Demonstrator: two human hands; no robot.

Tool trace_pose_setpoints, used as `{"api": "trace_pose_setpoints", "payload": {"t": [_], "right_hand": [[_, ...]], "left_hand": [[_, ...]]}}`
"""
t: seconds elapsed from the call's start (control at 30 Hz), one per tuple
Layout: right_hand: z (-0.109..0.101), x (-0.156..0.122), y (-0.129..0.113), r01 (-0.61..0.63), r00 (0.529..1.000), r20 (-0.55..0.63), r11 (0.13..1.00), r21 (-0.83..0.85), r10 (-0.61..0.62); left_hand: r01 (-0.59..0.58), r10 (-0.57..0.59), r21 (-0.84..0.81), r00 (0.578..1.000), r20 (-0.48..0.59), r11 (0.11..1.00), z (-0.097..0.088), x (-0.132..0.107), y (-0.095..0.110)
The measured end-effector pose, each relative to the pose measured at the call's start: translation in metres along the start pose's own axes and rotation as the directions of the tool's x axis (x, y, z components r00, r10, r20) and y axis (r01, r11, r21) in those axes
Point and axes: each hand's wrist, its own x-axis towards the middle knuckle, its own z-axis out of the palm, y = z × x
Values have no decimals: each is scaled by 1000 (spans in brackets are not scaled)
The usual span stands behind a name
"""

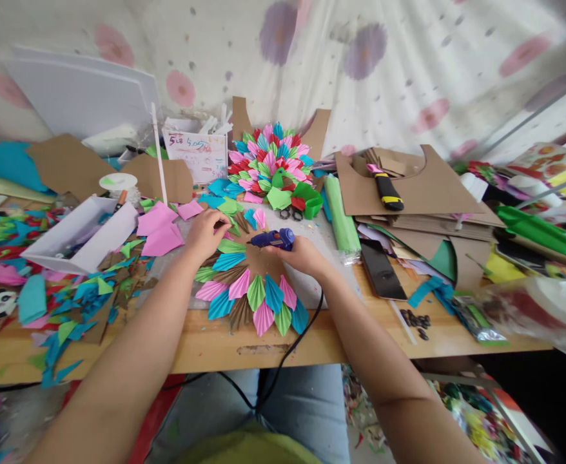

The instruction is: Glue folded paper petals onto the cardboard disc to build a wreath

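Note:
My right hand [305,256] is wrapped round a blue hot glue gun [278,239], its nozzle pointing left over a brown cardboard piece [263,263]. A black cord [307,328] runs from beneath that hand down over the table edge. Pleated paper leaves in pink [239,284], blue [228,260], green [256,292] and brown [241,310] fan out round the cardboard, overlapping at its near and left sides. At the cardboard's upper left, my left hand [208,236] has its fingers pinched together; what they hold is hidden, with a bit of pink paper just beneath.
Behind stands a finished-looking paper-leaf piece [276,161] in many colours. Left are a white open box [77,238] and heaped paper scraps [89,296]. On the right lie a green crepe roll [341,216], stacked cardboard [409,193] with a utility knife [388,191], and a phone [382,269].

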Motion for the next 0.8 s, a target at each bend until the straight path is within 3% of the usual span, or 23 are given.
{"api": "trace_pose_setpoints", "payload": {"t": [0.33, 0.63, 0.8], "right_hand": [[-2, 2, -1, -37, 999, -20, 993, -110, 35], [-4, 1, -2, -48, 999, -17, 993, -104, 46], [-2, 1, 0, 6, 1000, 0, 998, -57, -6]], "left_hand": [[-10, 10, 3, 1000, -1, 1000, 2, 0, -2], [2, -2, 11, 1000, 14, 1000, 1, 0, -2], [11, -11, 11, 1000, 25, 1000, 0, 0, -1]]}}
